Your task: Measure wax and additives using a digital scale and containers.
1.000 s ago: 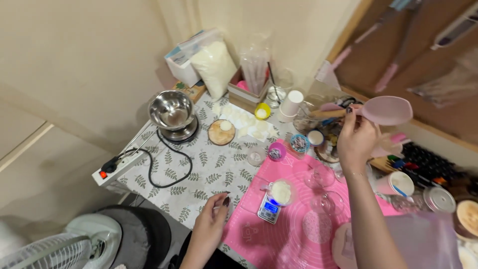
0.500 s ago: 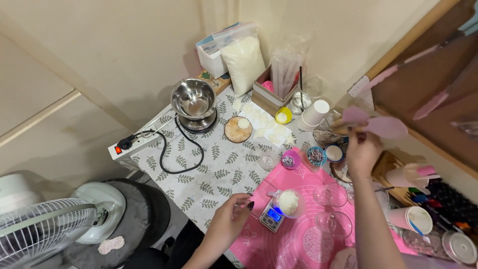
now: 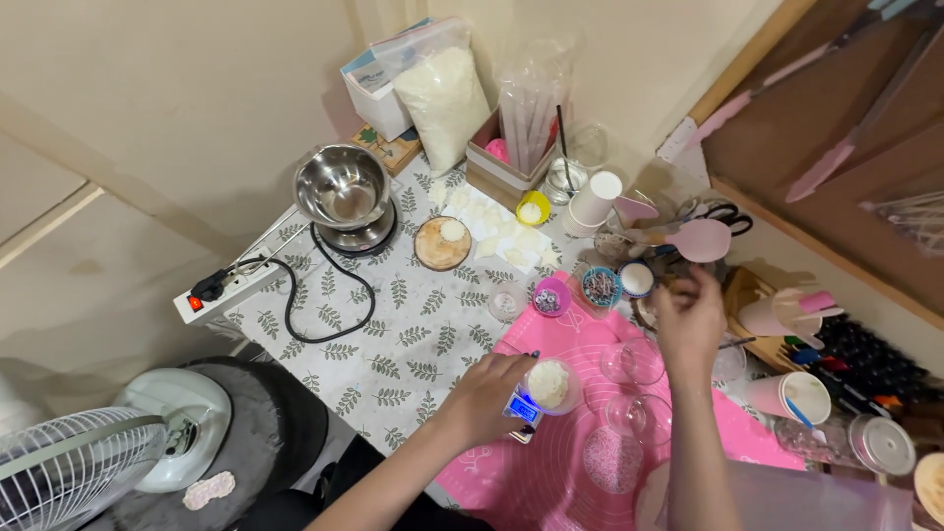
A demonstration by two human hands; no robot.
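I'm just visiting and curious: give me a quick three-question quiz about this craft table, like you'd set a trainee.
1. True or false: the left hand rests at the small scale that carries a cup of white flakes.
2. Which of these sits on the hot plate? A) a steel bowl B) a pink spatula C) a paper cup
3. What colour is the mat under the scale?

Key
1. True. The left hand touches the scale's edge; the right hand is raised near the small dishes of beads.
2. A: the steel bowl sits on the hot plate; the pink spatula lies further right.
3. Pink.
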